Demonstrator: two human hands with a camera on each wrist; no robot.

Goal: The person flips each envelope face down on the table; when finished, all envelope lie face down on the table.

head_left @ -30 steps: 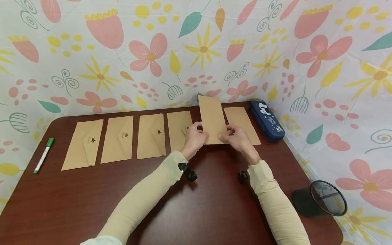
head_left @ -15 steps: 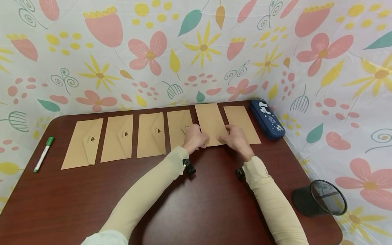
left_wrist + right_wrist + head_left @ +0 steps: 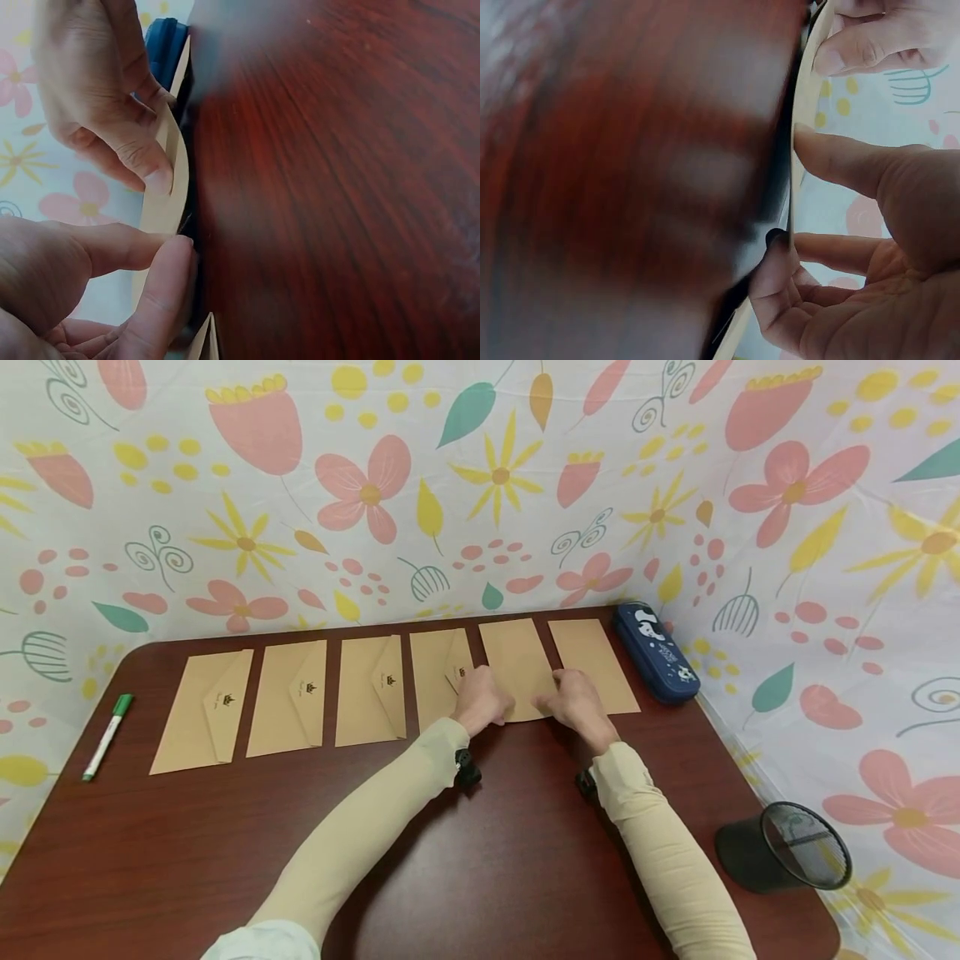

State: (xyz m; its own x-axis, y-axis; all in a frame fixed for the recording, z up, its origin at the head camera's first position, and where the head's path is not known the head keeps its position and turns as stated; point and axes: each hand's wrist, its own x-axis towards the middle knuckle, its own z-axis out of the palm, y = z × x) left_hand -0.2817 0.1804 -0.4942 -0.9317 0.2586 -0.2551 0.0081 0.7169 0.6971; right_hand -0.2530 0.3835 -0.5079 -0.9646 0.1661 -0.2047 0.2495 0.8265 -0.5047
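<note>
A plain tan envelope (image 3: 516, 660), its flap side out of sight, lies at the back of the table, fifth from the left in a row. My left hand (image 3: 482, 702) pinches its near left corner; in the left wrist view the thumb and index finger (image 3: 131, 247) meet at the edge. On the near right side my right hand (image 3: 574, 703) grips it, and the right wrist view shows the thumb (image 3: 832, 154) on one face and fingers at the other. The near edge bows slightly off the tabletop. Left of it, an envelope with a crowned flap (image 3: 435, 660) is partly covered by my left hand.
Several tan envelopes (image 3: 288, 702) with crown-printed flaps line the back left. Another plain envelope (image 3: 592, 660) lies to the right, beside a blue pencil case (image 3: 655, 652). A green-capped marker (image 3: 107, 737) lies far left; a black mesh cup (image 3: 757, 852) lies tipped at right.
The envelope has come down from a raised tilt to lie nearly flat in the row, and has slid slightly toward me. Both hands lowered with it and still hold it.
</note>
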